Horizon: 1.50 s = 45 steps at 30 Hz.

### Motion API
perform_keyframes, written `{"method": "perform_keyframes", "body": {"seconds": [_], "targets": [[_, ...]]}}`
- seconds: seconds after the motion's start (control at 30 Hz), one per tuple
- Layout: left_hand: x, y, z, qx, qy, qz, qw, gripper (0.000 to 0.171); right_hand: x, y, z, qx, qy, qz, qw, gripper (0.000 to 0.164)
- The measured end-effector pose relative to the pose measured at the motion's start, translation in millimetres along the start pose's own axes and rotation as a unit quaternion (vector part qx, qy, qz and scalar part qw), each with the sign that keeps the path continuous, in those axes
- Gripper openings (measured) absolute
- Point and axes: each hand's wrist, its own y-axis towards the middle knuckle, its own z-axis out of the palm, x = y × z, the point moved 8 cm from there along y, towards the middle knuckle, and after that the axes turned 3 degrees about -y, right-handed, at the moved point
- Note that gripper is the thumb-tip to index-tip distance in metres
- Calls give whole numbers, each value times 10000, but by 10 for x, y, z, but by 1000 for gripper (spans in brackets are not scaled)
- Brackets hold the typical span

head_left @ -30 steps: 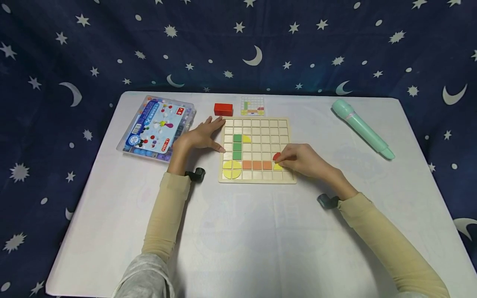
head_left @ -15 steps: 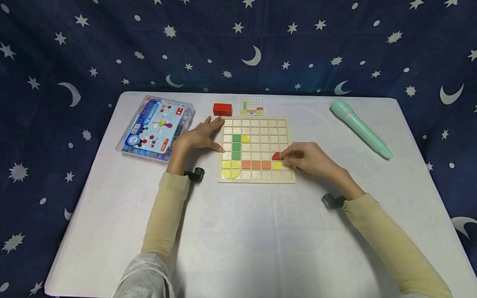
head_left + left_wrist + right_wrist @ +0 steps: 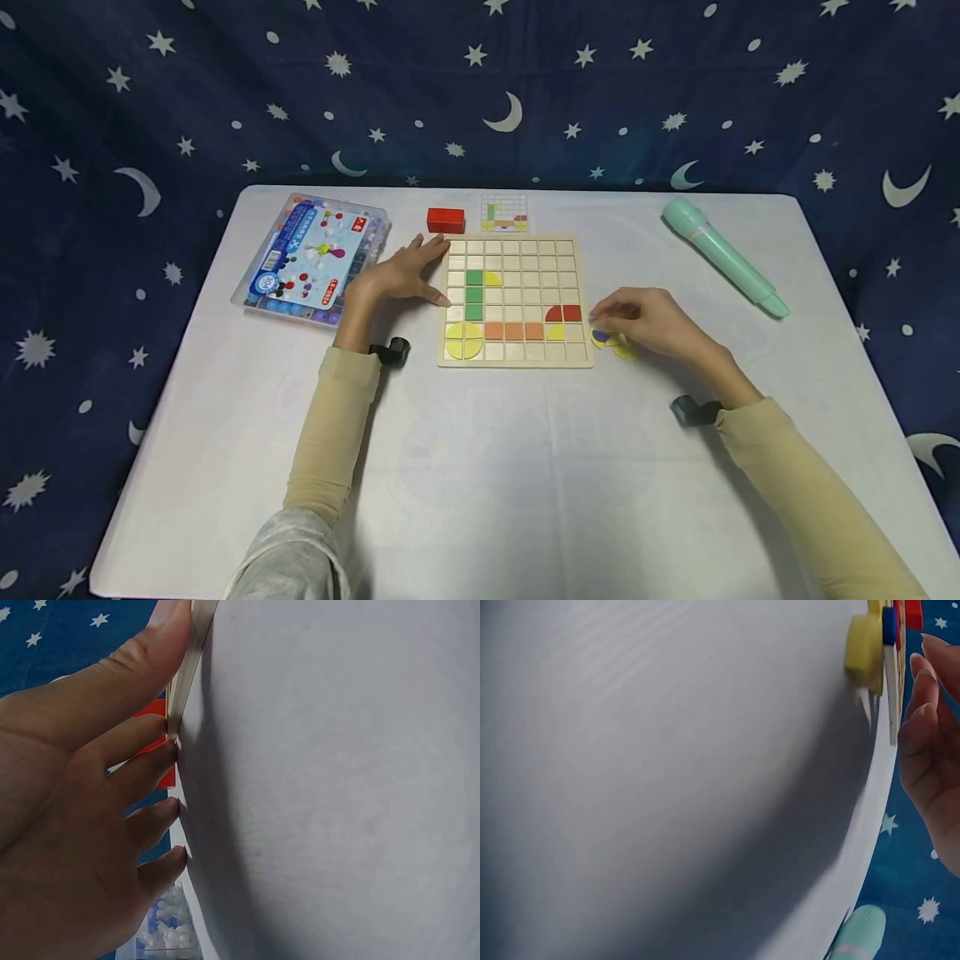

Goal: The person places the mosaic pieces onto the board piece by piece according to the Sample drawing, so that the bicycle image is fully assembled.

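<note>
A wooden grid board (image 3: 525,358) lies on the table with coloured pieces set in it. Green squares (image 3: 474,294) form a column, orange squares (image 3: 513,332) a row, and yellow quarter-rounds (image 3: 464,341) a circle at lower left. Near the right edge a red square (image 3: 572,313) sits beside a red quarter-round (image 3: 553,314). My left hand (image 3: 402,273) is spread, its fingertips and thumb touching the board's left edge. Just off the right edge, my right hand (image 3: 648,321) hovers with relaxed, bent fingers over loose yellow pieces (image 3: 624,351) and a blue piece (image 3: 601,336); nothing shows between its fingertips.
Behind the board stand a red block (image 3: 446,221) and a small pattern card (image 3: 504,213). A clear box of beads (image 3: 311,258) lies at left, partly behind my left hand. A green microphone-shaped object (image 3: 723,257) lies at right.
My right hand has moved right, off the board. The red square beside the red quarter-round and the loose pieces past the edge are now uncovered. My left hand stays put.
</note>
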Motion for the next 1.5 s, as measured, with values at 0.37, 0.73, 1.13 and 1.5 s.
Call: {"method": "perform_keyframes", "body": {"seconds": [0.37,0.73,1.13,1.5], "targets": [[27,24,-1,-9,27,14,10000,112,-220,-96,-45,26,-125,245,9996,21],[23,15,5,-12,-11,37,10000,113,-285,-121,2,496,115,252,9984,26],[11,16,5,-15,59,126,9999,113,-188,-114,10,418,-99,-168,9989,21],[14,18,8,-12,53,117,9999,113,-193,-110,-10,421,-284,-54,9987,27]]}}
